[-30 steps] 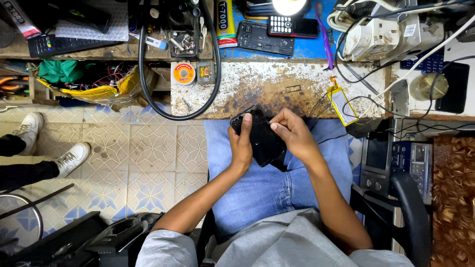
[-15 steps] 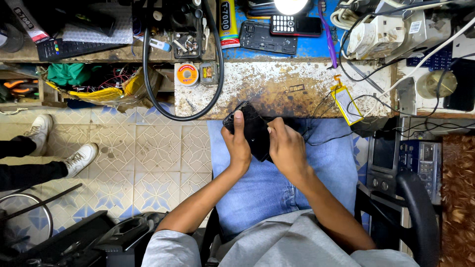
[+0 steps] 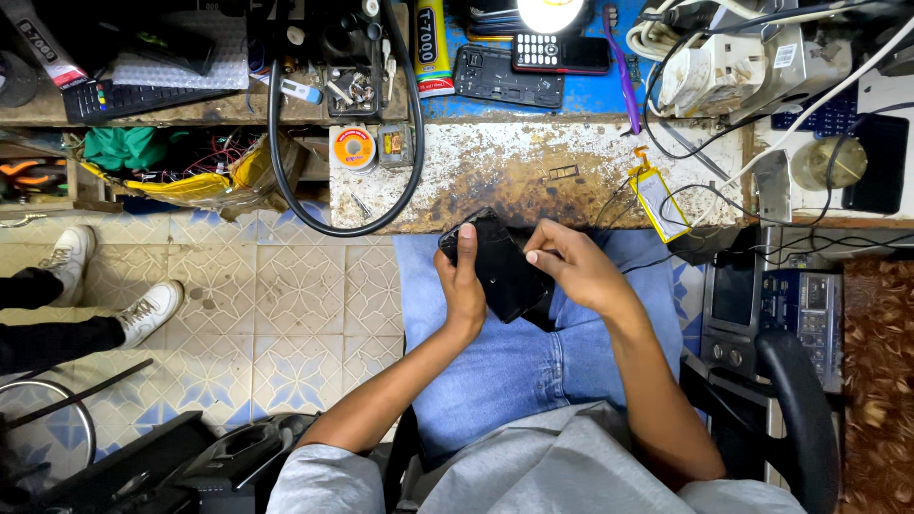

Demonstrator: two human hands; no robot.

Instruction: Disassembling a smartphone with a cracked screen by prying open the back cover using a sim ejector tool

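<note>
Just below the worn bench [image 3: 533, 181], the left hand [image 3: 464, 286] gripped a black phone [image 3: 503, 271] — fingers wrapped round it — while the right hand's [image 3: 571, 271] pinched fingertips touched its edge.

Near end of the black phone [image 3: 503, 271] behind the right hand [image 3: 571, 271]; bystander's legs [image 3: 57, 314] cropped left.

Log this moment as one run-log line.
left hand: grips black phone | right hand: fingertips on phone edge | place: over lap, by workbench
</note>
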